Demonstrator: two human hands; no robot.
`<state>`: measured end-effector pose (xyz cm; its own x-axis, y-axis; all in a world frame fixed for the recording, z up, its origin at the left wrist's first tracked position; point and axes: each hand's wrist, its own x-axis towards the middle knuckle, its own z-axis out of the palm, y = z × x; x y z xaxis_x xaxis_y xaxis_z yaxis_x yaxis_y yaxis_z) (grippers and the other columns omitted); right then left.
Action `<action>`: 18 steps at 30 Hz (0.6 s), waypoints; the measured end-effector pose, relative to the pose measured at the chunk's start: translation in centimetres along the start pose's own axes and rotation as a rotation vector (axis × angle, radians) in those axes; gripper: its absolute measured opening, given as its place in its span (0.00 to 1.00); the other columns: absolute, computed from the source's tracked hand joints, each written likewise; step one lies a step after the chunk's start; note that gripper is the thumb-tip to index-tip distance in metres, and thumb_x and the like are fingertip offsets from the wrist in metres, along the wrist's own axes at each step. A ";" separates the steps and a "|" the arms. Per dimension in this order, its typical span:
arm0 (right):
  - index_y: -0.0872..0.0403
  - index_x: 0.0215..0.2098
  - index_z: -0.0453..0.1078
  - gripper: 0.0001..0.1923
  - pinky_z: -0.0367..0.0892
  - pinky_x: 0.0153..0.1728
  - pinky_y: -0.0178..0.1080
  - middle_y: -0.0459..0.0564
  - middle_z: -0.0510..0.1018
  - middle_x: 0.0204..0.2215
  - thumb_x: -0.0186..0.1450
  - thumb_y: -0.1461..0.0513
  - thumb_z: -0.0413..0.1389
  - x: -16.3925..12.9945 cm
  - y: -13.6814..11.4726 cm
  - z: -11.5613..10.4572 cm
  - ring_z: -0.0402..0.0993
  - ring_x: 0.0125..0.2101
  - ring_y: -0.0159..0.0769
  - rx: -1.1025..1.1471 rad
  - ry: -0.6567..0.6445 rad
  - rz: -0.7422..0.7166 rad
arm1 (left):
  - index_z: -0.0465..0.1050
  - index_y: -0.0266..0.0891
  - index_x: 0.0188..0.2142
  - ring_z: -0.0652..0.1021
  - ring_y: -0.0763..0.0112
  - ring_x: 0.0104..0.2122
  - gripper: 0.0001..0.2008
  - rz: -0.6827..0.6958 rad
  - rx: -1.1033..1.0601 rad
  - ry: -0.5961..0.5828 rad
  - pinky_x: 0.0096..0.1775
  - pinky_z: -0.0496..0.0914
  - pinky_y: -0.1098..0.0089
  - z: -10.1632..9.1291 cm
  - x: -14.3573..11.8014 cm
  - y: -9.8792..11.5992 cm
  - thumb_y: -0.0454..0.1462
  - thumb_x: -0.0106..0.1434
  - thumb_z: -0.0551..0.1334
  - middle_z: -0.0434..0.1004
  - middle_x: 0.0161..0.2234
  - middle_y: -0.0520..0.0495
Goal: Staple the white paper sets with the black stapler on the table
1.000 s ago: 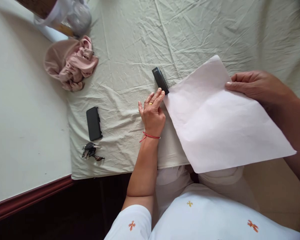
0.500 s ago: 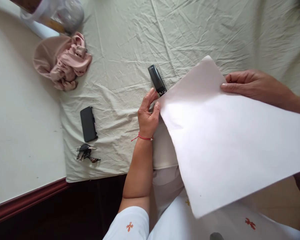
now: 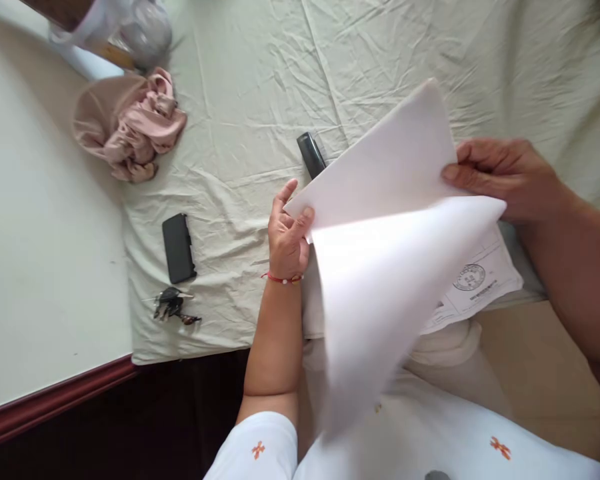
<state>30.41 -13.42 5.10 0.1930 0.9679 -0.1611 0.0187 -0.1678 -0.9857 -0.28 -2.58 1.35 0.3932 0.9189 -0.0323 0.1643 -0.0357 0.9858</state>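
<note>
White paper sheets (image 3: 380, 157) are held tilted above the cloth. My left hand (image 3: 289, 233), with a red string bracelet at the wrist, has its thumb on their left corner and its fingers behind. On the right, my right hand (image 3: 505, 175) pinches the edge between thumb and fingers. A loose white sheet (image 3: 375, 287) curls down toward my lap, its lower end blurred. Behind the upper edge of the papers lies what looks like a black stapler (image 3: 310, 152), partly covered. Below the curled sheet shows a printed paper (image 3: 480, 283) with a round stamp.
The pale green cloth (image 3: 240, 120) is wrinkled. To the left lie a black phone (image 3: 179, 248), a bunch of keys (image 3: 173, 303) and a crumpled pink cloth (image 3: 135, 127). Farther back stands a translucent container (image 3: 135, 33). A white wall (image 3: 40, 233) borders the left side.
The loose sheet has swung down and curled toward my lap, baring the sheets behind it and the stamped paper. The held papers rose slightly and now cover more of the stapler.
</note>
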 end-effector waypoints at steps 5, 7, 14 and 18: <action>0.51 0.33 0.75 0.21 0.60 0.24 0.34 0.44 0.73 0.27 0.58 0.46 0.72 -0.2 0.3 0.0 0.64 0.25 0.26 0.002 0.068 -0.101 | 0.74 0.45 0.56 0.81 0.52 0.58 0.34 -0.050 -0.253 -0.047 0.61 0.76 0.56 0.7 -0.6 0.8 0.54 0.53 0.77 0.84 0.52 0.42; 0.51 0.33 0.74 0.24 0.63 0.26 0.34 0.44 0.74 0.27 0.56 0.42 0.72 -0.2 0.5 0.1 0.66 0.26 0.26 0.002 0.111 -0.130 | 0.77 0.44 0.52 0.84 0.51 0.53 0.31 -0.109 -0.279 -0.105 0.56 0.80 0.56 0.8 -0.7 0.9 0.52 0.53 0.78 0.86 0.45 0.43; 0.52 0.32 0.73 0.24 0.66 0.25 0.32 0.42 0.74 0.27 0.55 0.44 0.74 0.1 0.9 0.2 0.68 0.26 0.24 0.089 0.118 -0.172 | 0.81 0.41 0.38 0.86 0.56 0.40 0.18 -0.173 -0.247 -0.251 0.44 0.84 0.58 0.6 -1.3 0.2 0.50 0.57 0.76 0.85 0.34 0.46; 0.52 0.34 0.75 0.21 0.69 0.26 0.32 0.43 0.76 0.28 0.57 0.47 0.74 0.2 1.1 0.1 0.70 0.27 0.25 0.126 0.081 -0.148 | 0.81 0.43 0.45 0.84 0.53 0.52 0.20 -0.140 -0.263 -0.262 0.55 0.81 0.54 0.9 -1.5 -0.2 0.53 0.60 0.74 0.85 0.49 0.44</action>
<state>30.38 -13.44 4.01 0.2761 0.9610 -0.0147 -0.0695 0.0048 -0.9976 -0.10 -4.30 1.02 0.6062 0.7753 -0.1772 0.0091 0.2161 0.9763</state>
